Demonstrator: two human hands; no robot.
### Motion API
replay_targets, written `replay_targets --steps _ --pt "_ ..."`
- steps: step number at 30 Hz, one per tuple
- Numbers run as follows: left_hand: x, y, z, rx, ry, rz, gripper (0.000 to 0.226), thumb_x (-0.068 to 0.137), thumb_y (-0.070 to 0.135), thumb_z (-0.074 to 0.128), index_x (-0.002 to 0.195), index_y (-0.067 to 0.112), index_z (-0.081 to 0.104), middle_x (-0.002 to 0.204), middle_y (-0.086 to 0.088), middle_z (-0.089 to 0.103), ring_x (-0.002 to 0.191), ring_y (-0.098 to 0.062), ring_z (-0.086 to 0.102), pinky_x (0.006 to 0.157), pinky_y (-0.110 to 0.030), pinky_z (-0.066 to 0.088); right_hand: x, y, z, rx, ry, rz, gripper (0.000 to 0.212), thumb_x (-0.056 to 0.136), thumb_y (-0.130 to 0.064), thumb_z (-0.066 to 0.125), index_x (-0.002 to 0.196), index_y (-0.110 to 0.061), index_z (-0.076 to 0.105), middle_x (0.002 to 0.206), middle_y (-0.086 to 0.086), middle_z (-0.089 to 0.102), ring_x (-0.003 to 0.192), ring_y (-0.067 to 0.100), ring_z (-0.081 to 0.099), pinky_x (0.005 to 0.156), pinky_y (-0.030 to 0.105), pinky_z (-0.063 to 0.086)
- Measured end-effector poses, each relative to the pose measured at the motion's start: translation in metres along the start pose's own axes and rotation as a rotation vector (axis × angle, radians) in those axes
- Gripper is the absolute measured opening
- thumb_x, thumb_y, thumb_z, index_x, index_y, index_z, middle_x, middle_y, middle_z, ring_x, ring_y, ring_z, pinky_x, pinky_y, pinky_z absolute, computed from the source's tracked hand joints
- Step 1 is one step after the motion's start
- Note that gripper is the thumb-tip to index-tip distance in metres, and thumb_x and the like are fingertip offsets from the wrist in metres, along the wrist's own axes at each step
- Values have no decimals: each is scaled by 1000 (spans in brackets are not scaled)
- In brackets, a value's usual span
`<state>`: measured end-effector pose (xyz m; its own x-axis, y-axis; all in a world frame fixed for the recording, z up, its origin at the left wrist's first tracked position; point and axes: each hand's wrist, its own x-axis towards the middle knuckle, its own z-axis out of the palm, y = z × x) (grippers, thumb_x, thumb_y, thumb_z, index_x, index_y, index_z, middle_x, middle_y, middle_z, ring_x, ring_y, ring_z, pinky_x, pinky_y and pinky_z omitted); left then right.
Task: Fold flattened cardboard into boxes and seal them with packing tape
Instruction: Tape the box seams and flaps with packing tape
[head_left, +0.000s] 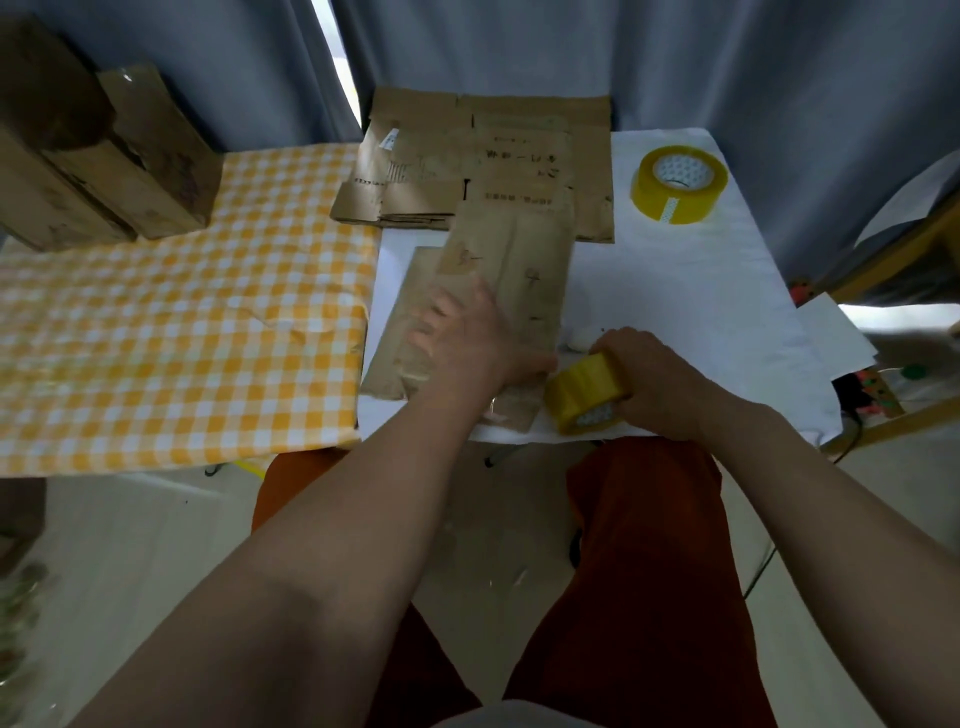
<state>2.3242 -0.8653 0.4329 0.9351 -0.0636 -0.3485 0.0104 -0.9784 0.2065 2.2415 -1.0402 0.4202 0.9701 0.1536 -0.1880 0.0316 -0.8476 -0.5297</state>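
The left hand (462, 338) presses spread fingers on the flat brown cardboard box (498, 291); the right hand (649, 379), fingers curled, grips a yellow packing-tape roll (582, 392).

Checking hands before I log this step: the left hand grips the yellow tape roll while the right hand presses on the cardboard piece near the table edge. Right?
Hands swapped. In the head view the right hand grips the yellow tape roll, and the left hand presses on the cardboard piece.

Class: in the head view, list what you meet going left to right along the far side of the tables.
Finished boxes → flat cardboard stack → spare tape roll.
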Motion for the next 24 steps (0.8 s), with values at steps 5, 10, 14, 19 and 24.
replay_targets --steps 5,10,14,19,24 --pt "10 -18 -21 329 179 405 135 48 84 67 150 35 -6 156 -14 3 138 -46 14 111 -60 18 -18 -45 3 271 -34 -51 45 72 -23 81 91 -41 45 91 -22 46 85 -13 49 67 1 33" --pt "40 -42 -56 485 175 676 131 49 85 64 151 37 -3 153 -9 13 140 -41 15 114 -56 14 7 -78 44 335 55 32 49 75 -11 73 119 -14 51 105 -5 47 102 12 51 74 18 33" --pt "46 -67 -58 382 141 684 111 69 62 72 153 32 6 160 -3 7 147 -26 9 117 -56 5 35 -97 62 328 91 135 56 74 -22 75 122 -12 47 113 5 52 105 20 52 78 27 37" --pt "19 -104 -25 -510 299 88 101 65 47 84 146 17 31 147 -9 31 137 -26 30 111 -41 34 47 -99 58 340 30 141 70 73 -29 79 130 -13 41 127 7 50 116 23 49 91 35 44" --pt "-25 -110 11 -1381 -260 -449 39 81 45 73 97 11 63 100 -5 67 94 -20 64 81 -46 57 49 -100 56 369 -35 122 73 73 -36 78 132 -17 39 123 2 46 110 17 48 91 36 47"
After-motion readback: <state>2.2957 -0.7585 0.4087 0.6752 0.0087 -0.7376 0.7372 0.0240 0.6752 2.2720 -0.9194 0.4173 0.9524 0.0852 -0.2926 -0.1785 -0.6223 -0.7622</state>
